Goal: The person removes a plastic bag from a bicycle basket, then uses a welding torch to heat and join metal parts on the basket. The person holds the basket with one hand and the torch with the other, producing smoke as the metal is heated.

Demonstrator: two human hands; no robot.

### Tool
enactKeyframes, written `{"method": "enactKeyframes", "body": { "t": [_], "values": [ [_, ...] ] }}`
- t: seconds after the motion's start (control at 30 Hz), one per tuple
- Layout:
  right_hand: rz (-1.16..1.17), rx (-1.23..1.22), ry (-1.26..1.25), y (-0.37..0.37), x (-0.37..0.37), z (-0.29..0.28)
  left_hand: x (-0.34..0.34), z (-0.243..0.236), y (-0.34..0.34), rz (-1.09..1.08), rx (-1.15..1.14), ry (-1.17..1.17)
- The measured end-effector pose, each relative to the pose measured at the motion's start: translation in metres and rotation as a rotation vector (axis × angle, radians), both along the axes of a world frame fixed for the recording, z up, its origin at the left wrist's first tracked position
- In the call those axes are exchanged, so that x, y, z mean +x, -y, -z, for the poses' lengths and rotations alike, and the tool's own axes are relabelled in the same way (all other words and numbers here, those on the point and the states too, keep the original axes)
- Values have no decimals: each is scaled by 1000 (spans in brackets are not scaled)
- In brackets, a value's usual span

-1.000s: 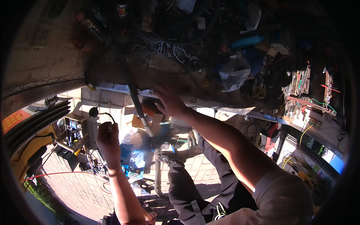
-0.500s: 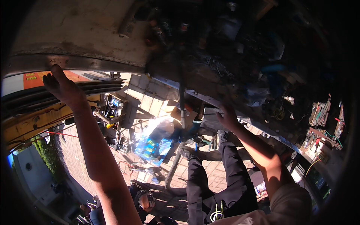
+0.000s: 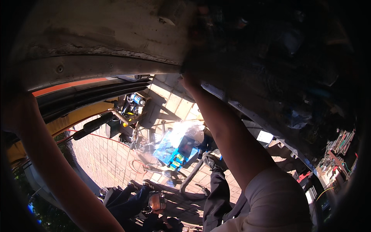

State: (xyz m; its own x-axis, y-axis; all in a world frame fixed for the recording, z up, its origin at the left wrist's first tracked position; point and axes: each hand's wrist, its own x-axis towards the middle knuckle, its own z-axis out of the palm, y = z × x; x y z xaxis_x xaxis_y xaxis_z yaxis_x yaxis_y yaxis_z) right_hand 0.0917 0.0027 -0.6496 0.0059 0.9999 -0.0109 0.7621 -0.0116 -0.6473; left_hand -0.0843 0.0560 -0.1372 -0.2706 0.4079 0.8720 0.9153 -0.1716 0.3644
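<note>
A long metal edge strip with a bolt hole curves across the upper left, below a wide, stained beige panel. My left hand is at the far left beneath that strip, its fingers lost in deep shadow. My right hand reaches up to the strip's right end, where the dark, cluttered area begins. Shadow hides its fingers too, so I cannot tell whether it grips the edge or only touches it.
Below lies brick paving with a blue and clear plastic bag and a small stand of tools. A yellow beam with hoses runs at left. Another person is at the lower edge. Mixed clutter fills the dark right side.
My right hand has moved left and up to the strip's end. My left hand has gone down and left into shadow. The view has shifted, so the scene sits further right.
</note>
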Motion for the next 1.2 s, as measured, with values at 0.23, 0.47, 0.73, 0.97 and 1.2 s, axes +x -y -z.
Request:
{"method": "enactKeyframes", "body": {
  "t": [0.23,0.47,0.73,0.97,1.2],
  "values": [
    [101,-913,-1732,12,76,-110,-9,4,5,-2,-23,30],
    [326,-459,-2461,-41,123,-228,8,12,8,66,-70,49],
    [604,-169,-2097,-83,75,-254,42,3,15,109,-75,494],
    [664,-105,-1871,-89,65,-263,43,7,15,224,0,440],
    [753,-223,-1652,-103,55,-275,-16,16,24,-361,-287,-524]
  ]
}}
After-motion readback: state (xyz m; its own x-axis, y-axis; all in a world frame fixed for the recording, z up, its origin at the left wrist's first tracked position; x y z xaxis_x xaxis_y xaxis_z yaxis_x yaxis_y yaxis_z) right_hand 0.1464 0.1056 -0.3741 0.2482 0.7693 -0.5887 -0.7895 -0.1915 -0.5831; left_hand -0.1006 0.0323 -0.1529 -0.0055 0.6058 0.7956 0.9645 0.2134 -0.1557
